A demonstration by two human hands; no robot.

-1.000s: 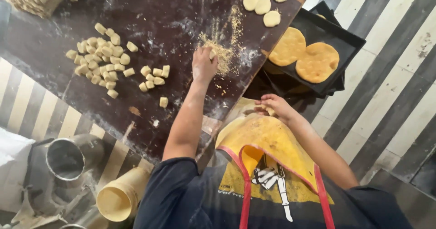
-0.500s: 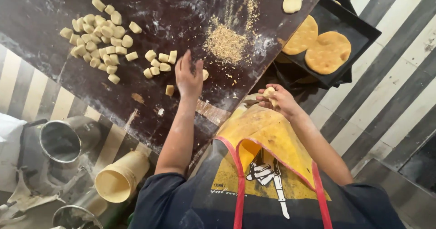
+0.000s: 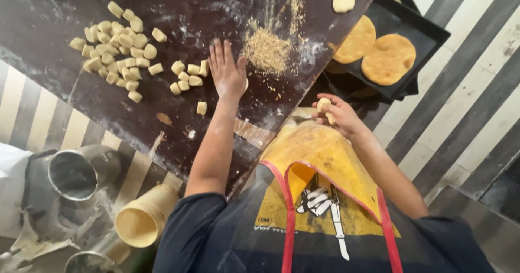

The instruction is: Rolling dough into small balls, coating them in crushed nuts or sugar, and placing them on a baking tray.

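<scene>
A: What's over on the left?

B: A heap of small pale cut dough pieces [image 3: 116, 48] on the dark floured wooden table [image 3: 179, 127], many not yet flattened.

A: And the hands?

B: The left hand [image 3: 227, 70] lies flat, fingers spread, pressing the table. The right hand [image 3: 338, 116] pinches one small dough lump [image 3: 323, 105].

A: Anything finished?

B: Two flat golden dough rounds [image 3: 374, 51] on the black rectangular metal tray [image 3: 428, 34].

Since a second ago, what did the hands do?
The left hand left the crumb pile and moved back to press flat on the dark table, near the cut dough pieces. The right hand stayed by the yellow apron, still holding a dough ball.
</scene>
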